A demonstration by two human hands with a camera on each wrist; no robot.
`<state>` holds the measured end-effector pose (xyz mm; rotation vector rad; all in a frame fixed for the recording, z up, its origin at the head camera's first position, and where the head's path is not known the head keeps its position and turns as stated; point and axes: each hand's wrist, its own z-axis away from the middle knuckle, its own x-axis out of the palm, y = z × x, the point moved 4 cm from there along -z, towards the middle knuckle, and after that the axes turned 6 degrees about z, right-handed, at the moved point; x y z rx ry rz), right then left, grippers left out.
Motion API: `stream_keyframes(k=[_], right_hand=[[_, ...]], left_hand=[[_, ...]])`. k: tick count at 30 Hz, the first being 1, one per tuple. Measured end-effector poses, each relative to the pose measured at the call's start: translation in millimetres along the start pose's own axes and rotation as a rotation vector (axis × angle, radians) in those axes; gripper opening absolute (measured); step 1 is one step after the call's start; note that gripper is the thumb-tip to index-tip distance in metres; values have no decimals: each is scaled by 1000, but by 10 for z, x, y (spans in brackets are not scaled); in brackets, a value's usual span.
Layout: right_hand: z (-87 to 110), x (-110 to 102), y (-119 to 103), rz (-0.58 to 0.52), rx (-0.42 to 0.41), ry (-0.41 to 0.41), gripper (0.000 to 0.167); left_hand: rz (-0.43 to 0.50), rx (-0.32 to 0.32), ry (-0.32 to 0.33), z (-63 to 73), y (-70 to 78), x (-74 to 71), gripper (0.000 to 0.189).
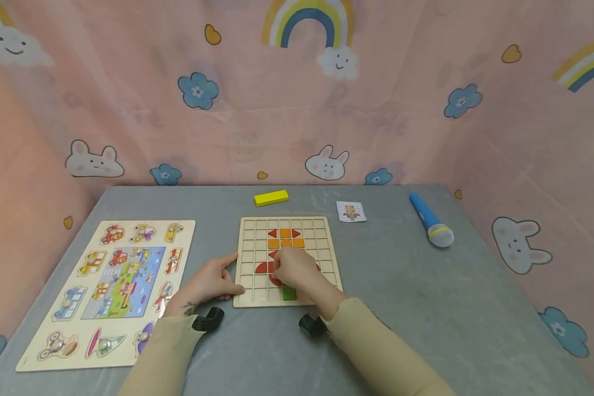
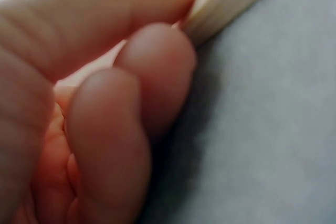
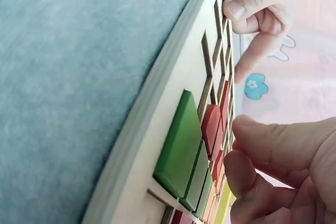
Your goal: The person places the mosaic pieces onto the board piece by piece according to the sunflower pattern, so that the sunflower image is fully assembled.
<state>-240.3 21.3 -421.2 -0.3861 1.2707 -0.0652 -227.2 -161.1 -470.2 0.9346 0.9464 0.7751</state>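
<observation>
A square wooden grid board (image 1: 249, 300) lies on the table, with orange squares (image 1: 285, 233), red pieces (image 1: 263, 268) and a green square (image 1: 289, 293) in its cells. My left hand (image 1: 213, 281) holds the board's left edge, thumb over the near corner and index finger along the side. In the left wrist view, other curled fingers (image 2: 107, 135) sit beside that edge. Over the middle of the board, my right hand (image 1: 297, 269) is bent down with curled fingers. Its thumb and index fingertips come close to the red pieces (image 3: 211, 127); whether they pinch one I cannot tell.
To the left lies a vehicle puzzle board (image 1: 81, 344), partly under the left forearm. Behind the grid board are a yellow block (image 1: 271, 198) and a small pattern card (image 1: 351, 212). A blue toy microphone (image 1: 428, 214) lies at the back right. Pink printed cloth (image 1: 257, 132) surrounds the table.
</observation>
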Motion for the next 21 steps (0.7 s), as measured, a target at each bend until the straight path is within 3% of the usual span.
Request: stream_keyframes(k=[14,21], right_hand=[[21,51,-12,5,-16,-6,29],[6,-84,108,-21,-2,19,26]], left_hand=[[3,3,2,-2,-9,-3,93],[4,11,-6,1,-21,-1,93]])
